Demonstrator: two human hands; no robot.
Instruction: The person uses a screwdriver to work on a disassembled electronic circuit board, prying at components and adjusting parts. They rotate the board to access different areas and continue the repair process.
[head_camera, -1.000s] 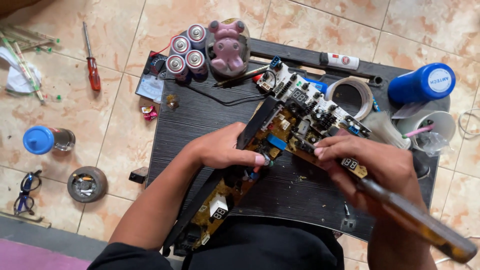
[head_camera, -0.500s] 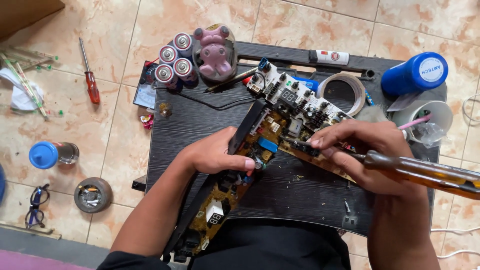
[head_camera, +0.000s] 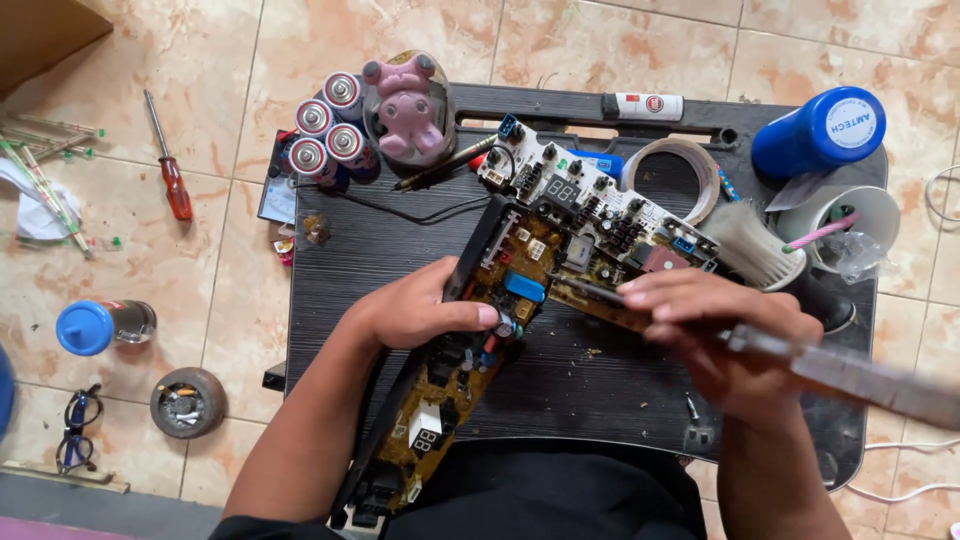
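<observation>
A long brown circuit board (head_camera: 470, 370) in a black frame is held by the left hand (head_camera: 420, 310) on a small black table (head_camera: 380, 250), thumb pressed beside a blue part. A tool (head_camera: 850, 375) with a blurred handle is gripped by the right hand (head_camera: 730, 335), its thin tip laid on a second board (head_camera: 600, 215) that lies just behind. At the table's back are set a pink pig figure (head_camera: 408, 105), four batteries (head_camera: 325, 135), a tape roll (head_camera: 675, 170), a blue-capped can (head_camera: 820, 130) and a white cup (head_camera: 840, 225). On the tiled floor to the left are seen a red-handled screwdriver (head_camera: 168, 165), a blue-capped bottle (head_camera: 100, 325) and spectacles (head_camera: 70, 440).
</observation>
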